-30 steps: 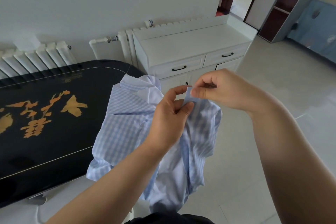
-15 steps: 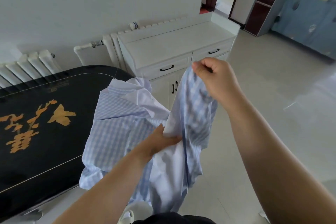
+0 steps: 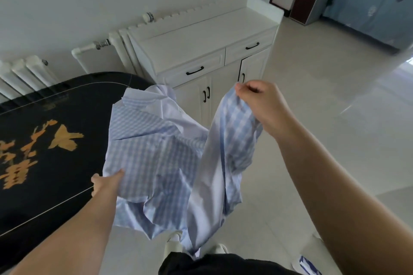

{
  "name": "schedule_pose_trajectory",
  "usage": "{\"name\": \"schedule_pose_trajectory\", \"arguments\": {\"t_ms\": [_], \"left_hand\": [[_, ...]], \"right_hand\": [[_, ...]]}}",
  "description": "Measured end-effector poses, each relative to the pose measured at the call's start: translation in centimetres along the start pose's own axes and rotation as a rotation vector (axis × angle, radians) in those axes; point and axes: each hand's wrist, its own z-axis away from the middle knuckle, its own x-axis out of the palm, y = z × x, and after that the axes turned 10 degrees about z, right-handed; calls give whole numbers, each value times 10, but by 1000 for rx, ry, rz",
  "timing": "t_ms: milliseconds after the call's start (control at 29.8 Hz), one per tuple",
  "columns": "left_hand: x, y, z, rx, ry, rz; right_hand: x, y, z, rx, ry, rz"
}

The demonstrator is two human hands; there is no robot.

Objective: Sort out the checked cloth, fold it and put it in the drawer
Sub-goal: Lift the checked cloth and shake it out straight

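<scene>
Fingertips of your right hand (image 3: 260, 105) pinch one edge of the checked cloth (image 3: 156, 156), thumb against curled fingers, and hold that edge up in the air to the right of the table (image 3: 44, 140). From the pinch a long strip of the blue-and-white fabric hangs down towards the floor (image 3: 335, 118), twisted so its pale inner side shows. Your left hand (image 3: 105, 182) grips the cloth's left edge low down, at the near rim of the table; the thumb lies on top of the fabric, and the other fingers are tucked under it, so you cannot tell how they are curled. Between your two hands the cloth sags in crumpled folds. Its far part, with a white collar-like piece, rests on the corner of the black table, which carries a gold painted pattern. The lower end dangles just above your dark clothing at the bottom of the view.

Beyond the table stands a white cabinet (image 3: 201, 35) against the wall, with two drawers, both closed; the left drawer (image 3: 194, 70) sits above a pair of doors. White radiators (image 3: 24, 73) run along the wall behind the table and cabinet.
</scene>
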Motion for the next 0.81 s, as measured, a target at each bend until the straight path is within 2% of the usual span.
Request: {"name": "schedule_pose_trajectory", "arguments": {"t_ms": [134,235,302,437,605,672,739,806], "left_hand": [[3,-2,-17,123,-124,-181],[17,2,-17,199,-97,-271],[33,8,-2,286,-126,-247],[74,36,55,552,-403,-137],[127,93,135,874,-885,-221],[140,111,159,907,-1016,-268],[149,120,172,866,-1114,-230],[148,124,185,849,-1102,-111]], "right_hand": [[23,-6,9,19,-81,-37],[34,-8,15,43,-108,-26],[35,-5,18,63,-101,22],[29,7,26,106,-88,89],[14,14,35,175,-13,70],[5,12,37,179,37,47],[-3,8,36,116,155,15],[-7,5,35,-5,307,-7]]}}
